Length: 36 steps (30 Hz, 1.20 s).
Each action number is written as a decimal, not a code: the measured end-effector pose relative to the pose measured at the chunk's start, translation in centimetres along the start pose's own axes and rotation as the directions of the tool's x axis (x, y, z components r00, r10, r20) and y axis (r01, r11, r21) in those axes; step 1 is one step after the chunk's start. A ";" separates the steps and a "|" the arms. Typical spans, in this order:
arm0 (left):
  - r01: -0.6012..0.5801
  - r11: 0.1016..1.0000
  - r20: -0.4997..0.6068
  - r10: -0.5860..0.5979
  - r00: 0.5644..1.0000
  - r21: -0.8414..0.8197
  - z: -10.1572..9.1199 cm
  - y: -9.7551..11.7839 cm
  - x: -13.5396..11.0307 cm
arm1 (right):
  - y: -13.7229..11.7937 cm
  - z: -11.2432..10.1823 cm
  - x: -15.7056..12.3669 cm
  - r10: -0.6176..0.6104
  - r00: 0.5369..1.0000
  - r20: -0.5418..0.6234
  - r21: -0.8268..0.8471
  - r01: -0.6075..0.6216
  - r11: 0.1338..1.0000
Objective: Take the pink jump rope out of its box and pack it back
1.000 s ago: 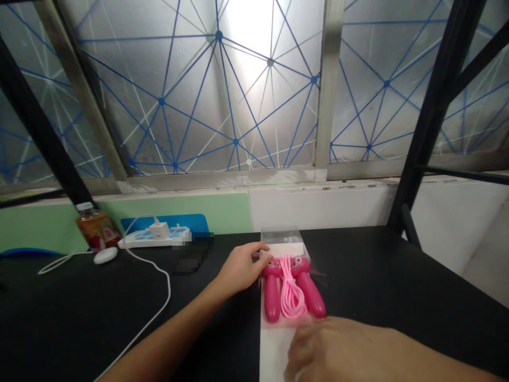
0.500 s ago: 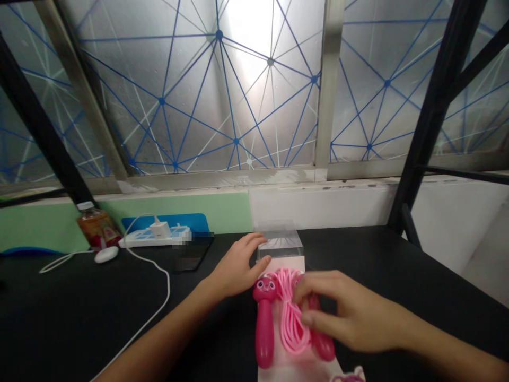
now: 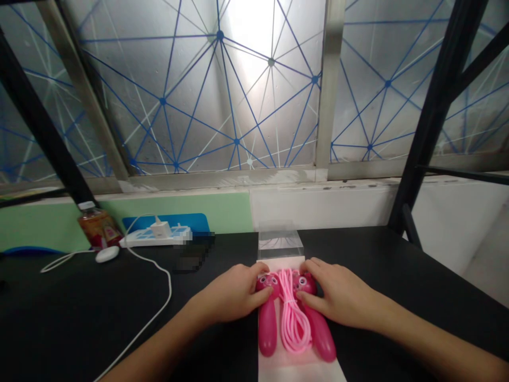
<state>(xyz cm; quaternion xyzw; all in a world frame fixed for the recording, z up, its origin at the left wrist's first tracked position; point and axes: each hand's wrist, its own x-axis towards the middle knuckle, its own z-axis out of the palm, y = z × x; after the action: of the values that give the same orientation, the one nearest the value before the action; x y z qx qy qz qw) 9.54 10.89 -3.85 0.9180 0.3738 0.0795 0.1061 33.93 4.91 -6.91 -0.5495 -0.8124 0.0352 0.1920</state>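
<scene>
**Both Hands Clamp Down on the Pink Skipping Rope**

The pink skipping rope [image 3: 293,318] is held flat on a white card [image 3: 299,369], near the back edge of the black table [image 3: 417,276], with a clear plastic box [image 3: 280,242] standing just beyond it. The left hand [image 3: 230,293] is closed over the head of the left handle [image 3: 267,329], and the right hand [image 3: 338,294] is closed over the head of the right handle [image 3: 321,334]. The hands are kept apart, with the coiled cord [image 3: 293,331] lying between them, so a two-handed hold on the rope is what is in hand. Off to the left, a white power strip [image 3: 151,240], a white computer mouse [image 3: 107,253] and an amber bottle [image 3: 99,228] are seen by the wall. Above, a frosted window [image 3: 199,90] crossed by blue lines is brightly lit.
</scene>
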 end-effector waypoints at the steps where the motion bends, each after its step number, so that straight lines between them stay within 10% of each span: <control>1: -0.006 1.000 0.010 0.006 1.000 -0.017 0.1 -0.2 0.1 | 0.2 0.1 0.1 0.001 1.000 0.000 0.025 -0.001 1.000; 22: -0.026 0.995 0.133 0.038 0.990 -0.093 -1.0 -2.8 -0.4 | 0.5 1.0 1.1 -0.052 0.998 0.043 0.142 0.046 0.989; 36: -0.114 0.992 -0.013 0.113 0.994 -0.060 -0.6 -2.6 -0.1 | -1.8 0.6 1.1 -0.218 0.976 0.010 -0.209 0.215 0.954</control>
<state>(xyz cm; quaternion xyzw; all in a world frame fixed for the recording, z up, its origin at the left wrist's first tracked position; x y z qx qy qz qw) 7.61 12.78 -3.95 0.9337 0.3189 0.1009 0.1275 31.78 5.30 -6.67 -0.4744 -0.8656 -0.0754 0.1415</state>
